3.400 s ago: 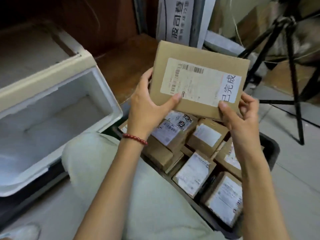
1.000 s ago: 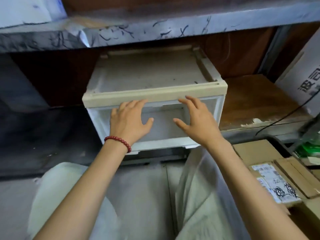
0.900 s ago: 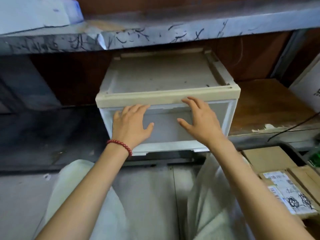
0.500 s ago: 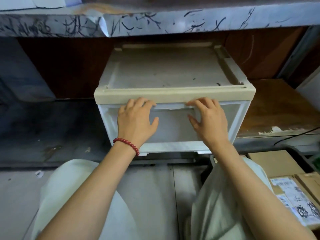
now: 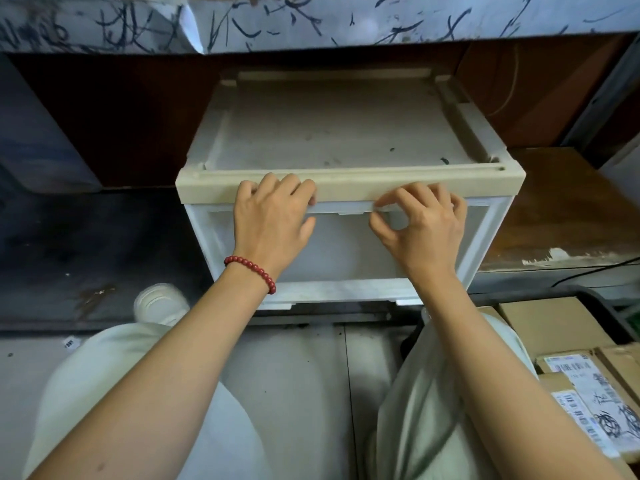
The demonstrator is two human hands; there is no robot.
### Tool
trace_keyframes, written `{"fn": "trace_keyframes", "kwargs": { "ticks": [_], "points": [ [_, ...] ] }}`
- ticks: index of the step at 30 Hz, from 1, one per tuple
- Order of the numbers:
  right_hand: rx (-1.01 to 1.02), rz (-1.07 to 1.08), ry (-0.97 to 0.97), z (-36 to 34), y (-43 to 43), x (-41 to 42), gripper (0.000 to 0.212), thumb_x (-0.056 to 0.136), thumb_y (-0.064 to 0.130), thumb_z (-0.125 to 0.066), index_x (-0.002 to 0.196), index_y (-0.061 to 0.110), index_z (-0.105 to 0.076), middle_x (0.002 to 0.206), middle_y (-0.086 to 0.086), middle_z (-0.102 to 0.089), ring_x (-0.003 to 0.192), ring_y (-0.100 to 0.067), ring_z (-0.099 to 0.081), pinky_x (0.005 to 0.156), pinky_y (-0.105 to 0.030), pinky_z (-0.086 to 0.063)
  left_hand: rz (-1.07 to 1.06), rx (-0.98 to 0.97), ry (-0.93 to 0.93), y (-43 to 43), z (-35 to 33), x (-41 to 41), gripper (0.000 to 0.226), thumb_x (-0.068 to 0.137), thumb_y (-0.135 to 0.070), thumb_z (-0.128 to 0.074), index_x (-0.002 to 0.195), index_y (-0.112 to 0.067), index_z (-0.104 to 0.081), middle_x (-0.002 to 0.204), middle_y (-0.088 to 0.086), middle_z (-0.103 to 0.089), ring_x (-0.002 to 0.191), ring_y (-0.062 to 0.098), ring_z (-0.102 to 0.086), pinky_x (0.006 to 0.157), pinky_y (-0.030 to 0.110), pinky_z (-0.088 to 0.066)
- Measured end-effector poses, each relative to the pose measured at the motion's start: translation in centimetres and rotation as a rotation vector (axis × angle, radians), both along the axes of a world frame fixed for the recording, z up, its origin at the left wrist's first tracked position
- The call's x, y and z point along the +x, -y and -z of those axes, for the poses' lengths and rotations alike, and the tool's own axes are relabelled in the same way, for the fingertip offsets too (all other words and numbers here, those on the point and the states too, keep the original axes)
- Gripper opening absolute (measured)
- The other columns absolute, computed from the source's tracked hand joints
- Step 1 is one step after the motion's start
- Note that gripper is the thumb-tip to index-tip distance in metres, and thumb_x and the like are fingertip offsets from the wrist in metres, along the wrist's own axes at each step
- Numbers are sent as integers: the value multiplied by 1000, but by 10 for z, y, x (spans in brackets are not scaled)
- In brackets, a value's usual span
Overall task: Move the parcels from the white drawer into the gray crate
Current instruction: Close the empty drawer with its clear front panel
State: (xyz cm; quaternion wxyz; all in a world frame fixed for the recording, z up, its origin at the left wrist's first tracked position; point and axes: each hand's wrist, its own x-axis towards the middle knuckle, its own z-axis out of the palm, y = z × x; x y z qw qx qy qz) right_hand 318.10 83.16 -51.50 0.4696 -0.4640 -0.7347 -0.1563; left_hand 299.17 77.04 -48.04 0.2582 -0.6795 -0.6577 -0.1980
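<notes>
The white drawer (image 5: 346, 251) sits pushed into its beige-topped cabinet (image 5: 339, 133), and its translucent front shows nothing inside. My left hand (image 5: 273, 220) lies with its palm on the drawer front and its fingertips against the beige rim. My right hand (image 5: 422, 230) rests beside it, its bent fingertips touching the drawer's top lip. At the lower right is a corner of the gray crate (image 5: 602, 306), holding a plain cardboard parcel (image 5: 554, 330) and labelled parcels (image 5: 595, 386). Neither hand holds a parcel.
A marbled shelf edge (image 5: 311, 22) overhangs the cabinet. A worn wooden board (image 5: 561, 216) lies to the right, with a black cable (image 5: 595, 271) across it. My knees in pale trousers fill the foreground, and a white shoe (image 5: 159, 304) is at the left.
The parcel I held earlier is out of my hands. Both hands have slid up the drawer front to its top edge, fingers now bent, and the drawer has come closer in view.
</notes>
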Motion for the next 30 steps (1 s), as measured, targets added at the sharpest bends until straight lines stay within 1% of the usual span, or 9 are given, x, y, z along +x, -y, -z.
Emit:
{"fn": "trace_keyframes", "kwargs": {
  "ticks": [4,11,15,18,21,23,25,27,30],
  "points": [
    [-21,-66,25,-2,7,4,6,76,31,-69,77,25,-68,89,10,-69,87,-18,-59,80,-35,-39,35,30,54,3,3,3,20,72,-30,-73,88,-22,-64,84,-4,-61,79,22,-57,69,33,-37],
    [-210,-136,122,-10,24,9,15,76,29,-64,85,18,-59,95,7,-71,96,-22,-59,72,-34,-44,55,-7,80,10,5,12,30,73,-36,-72,97,-19,-68,93,0,-65,87,26,-61,70,35,-42],
    [-311,-160,250,-18,25,16,28,79,36,-59,100,18,-59,99,3,-67,95,-23,-57,71,-34,-43,35,-128,183,17,-1,16,36,78,-38,-71,106,-16,-66,102,1,-63,99,24,-56,72,33,-43],
    [-370,-155,338,-21,32,20,45,77,47,-49,112,21,-61,109,2,-63,100,-23,-54,78,-35,-43,38,-243,221,23,-4,21,43,81,-40,-67,117,-18,-60,112,-1,-57,110,19,-48,78,28,-41],
    [-460,-158,336,-23,43,27,52,75,54,-44,115,24,-61,113,2,-58,104,-23,-51,84,-36,-41,75,-250,240,37,-3,25,43,79,-40,-68,114,-17,-60,110,0,-56,108,19,-49,78,30,-42],
    [-487,-171,325,-23,55,34,56,73,59,-41,114,25,-61,112,3,-58,103,-22,-51,84,-35,-40,91,-242,225,50,0,26,41,78,-43,-66,110,-18,-60,107,-1,-57,103,20,-52,76,32,-41],
    [-504,-193,340,-23,68,43,53,74,59,-48,113,26,-60,111,5,-58,103,-20,-51,82,-34,-40,117,-231,203,64,3,29,41,73,-46,-63,103,-19,-60,101,-3,-58,96,21,-54,73,32,-40],
    [-517,-220,367,-22,81,51,48,74,58,-60,111,27,-60,108,8,-58,102,-17,-50,79,-32,-40,143,-225,181,79,5,30,39,68,-46,-66,97,-20,-60,93,-4,-59,88,20,-55,67,28,-37],
    [-526,-245,388,-18,101,60,45,70,59,-68,104,31,-60,98,13,-56,95,-13,-49,72,-27,-32,176,-225,170,102,10,32,37,62,-46,-72,89,-22,-60,84,-8,-59,79,18,-56,61,24,-34]
  ]
}}
